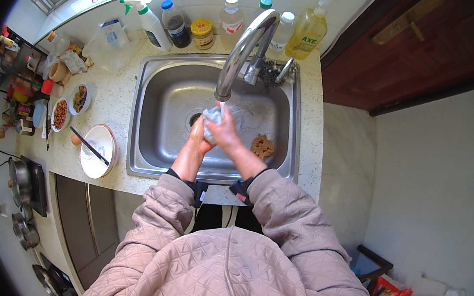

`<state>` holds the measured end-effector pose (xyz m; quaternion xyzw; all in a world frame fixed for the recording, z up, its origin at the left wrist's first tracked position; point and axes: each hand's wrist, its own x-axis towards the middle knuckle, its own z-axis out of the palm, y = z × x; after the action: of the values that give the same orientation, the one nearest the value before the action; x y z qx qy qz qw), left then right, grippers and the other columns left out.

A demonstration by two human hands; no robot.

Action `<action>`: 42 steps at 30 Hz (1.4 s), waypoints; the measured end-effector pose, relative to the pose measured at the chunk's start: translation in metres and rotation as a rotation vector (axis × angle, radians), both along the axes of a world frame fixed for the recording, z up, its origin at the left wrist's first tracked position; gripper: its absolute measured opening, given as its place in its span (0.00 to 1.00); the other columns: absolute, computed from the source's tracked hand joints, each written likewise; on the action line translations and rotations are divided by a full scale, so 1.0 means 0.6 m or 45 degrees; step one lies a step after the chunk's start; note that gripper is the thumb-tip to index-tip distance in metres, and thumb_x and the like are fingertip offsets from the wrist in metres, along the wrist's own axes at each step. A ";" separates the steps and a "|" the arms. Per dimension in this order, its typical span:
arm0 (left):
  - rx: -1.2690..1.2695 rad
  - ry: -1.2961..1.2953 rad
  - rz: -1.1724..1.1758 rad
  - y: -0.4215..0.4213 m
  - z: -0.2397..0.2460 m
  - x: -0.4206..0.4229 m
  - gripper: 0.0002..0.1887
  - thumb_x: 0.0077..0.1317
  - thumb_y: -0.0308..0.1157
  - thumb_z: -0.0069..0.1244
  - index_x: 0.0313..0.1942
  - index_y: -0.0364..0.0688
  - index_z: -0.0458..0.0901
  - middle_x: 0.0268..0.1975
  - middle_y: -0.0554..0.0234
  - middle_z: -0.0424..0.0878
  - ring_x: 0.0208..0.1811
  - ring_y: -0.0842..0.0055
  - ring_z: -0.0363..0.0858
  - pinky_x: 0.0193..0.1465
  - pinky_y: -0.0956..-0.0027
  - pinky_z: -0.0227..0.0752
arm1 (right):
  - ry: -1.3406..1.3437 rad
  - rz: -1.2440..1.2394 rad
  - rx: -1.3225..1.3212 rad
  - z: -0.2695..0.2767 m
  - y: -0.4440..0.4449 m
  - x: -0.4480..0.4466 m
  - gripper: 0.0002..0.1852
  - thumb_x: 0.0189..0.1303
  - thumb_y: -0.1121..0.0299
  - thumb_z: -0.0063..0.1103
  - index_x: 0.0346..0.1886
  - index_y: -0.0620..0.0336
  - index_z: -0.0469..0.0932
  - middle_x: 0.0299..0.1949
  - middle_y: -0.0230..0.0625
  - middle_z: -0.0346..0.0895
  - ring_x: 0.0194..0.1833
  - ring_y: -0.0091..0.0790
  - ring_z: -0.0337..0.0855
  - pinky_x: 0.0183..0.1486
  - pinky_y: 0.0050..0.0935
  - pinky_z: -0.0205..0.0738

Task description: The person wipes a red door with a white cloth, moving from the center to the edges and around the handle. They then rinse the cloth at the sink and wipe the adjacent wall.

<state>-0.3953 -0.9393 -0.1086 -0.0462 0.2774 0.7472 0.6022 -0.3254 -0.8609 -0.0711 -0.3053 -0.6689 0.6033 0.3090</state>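
Observation:
Water runs from the chrome gooseneck faucet (241, 52) onto a pale bluish-white cloth (211, 121) held over the stainless steel sink (172, 97). My left hand (199, 135) grips the cloth from the left and below, its fingers partly hidden. My right hand (225, 130) closes on the same cloth from the right, directly under the stream. Both hands look wet. A brown, porous scrubber or sponge (262, 147) lies on the sink floor to the right. The drain (195, 119) shows partly behind my left hand.
Behind the sink stand a spray bottle (152, 26), a yellow-lidded jar (201, 34) and a yellow detergent bottle (307, 35). Dark steel wool (269, 73) sits by the faucet base. On the left counter are a white bowl (94, 160) with black chopsticks and a bowl of peanuts (60, 114).

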 end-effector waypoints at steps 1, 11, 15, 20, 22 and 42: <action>0.109 0.118 0.046 -0.002 0.001 0.007 0.22 0.74 0.48 0.34 0.55 0.43 0.74 0.51 0.57 0.80 0.51 0.66 0.80 0.55 0.58 0.74 | -0.167 0.034 0.298 0.005 -0.021 0.004 0.15 0.51 0.70 0.66 0.44 0.62 0.79 0.33 0.41 0.83 0.37 0.41 0.84 0.43 0.35 0.77; -0.531 0.006 0.311 0.035 0.007 0.067 0.12 0.69 0.40 0.49 0.42 0.41 0.79 0.37 0.62 0.81 0.36 0.72 0.81 0.38 0.66 0.77 | -0.770 -0.111 0.372 0.047 0.012 0.007 0.16 0.58 0.55 0.62 0.25 0.58 0.77 0.26 0.49 0.80 0.33 0.56 0.81 0.35 0.47 0.75; 0.395 0.054 0.184 0.025 -0.021 0.047 0.10 0.68 0.41 0.50 0.36 0.44 0.76 0.32 0.67 0.77 0.34 0.73 0.78 0.36 0.66 0.75 | -0.525 -0.141 0.539 0.043 -0.020 0.007 0.20 0.59 0.53 0.60 0.23 0.61 0.77 0.25 0.51 0.79 0.33 0.58 0.81 0.37 0.49 0.74; -0.440 0.121 0.245 0.026 -0.009 0.057 0.14 0.70 0.44 0.46 0.39 0.42 0.78 0.36 0.65 0.82 0.35 0.72 0.82 0.38 0.66 0.78 | -0.515 -0.186 0.263 0.004 0.010 0.013 0.18 0.59 0.53 0.58 0.26 0.59 0.79 0.27 0.53 0.80 0.36 0.59 0.81 0.39 0.51 0.74; -0.436 0.034 0.192 0.036 0.010 0.055 0.15 0.70 0.44 0.45 0.42 0.41 0.79 0.38 0.64 0.83 0.36 0.72 0.83 0.38 0.66 0.79 | -0.637 -0.061 0.069 -0.022 0.044 0.013 0.19 0.58 0.50 0.61 0.30 0.58 0.82 0.27 0.48 0.82 0.33 0.50 0.83 0.40 0.44 0.75; -0.492 0.090 0.296 0.051 0.008 0.053 0.12 0.68 0.41 0.50 0.39 0.43 0.80 0.35 0.64 0.81 0.34 0.74 0.81 0.35 0.66 0.77 | -0.696 -0.260 0.364 0.048 0.023 0.003 0.17 0.60 0.53 0.58 0.25 0.57 0.79 0.27 0.51 0.79 0.32 0.58 0.80 0.33 0.51 0.72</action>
<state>-0.3634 -0.9088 -0.1039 -0.1661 0.4292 0.7457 0.4818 -0.3237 -0.8471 -0.0426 -0.4749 -0.7711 0.3647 0.2166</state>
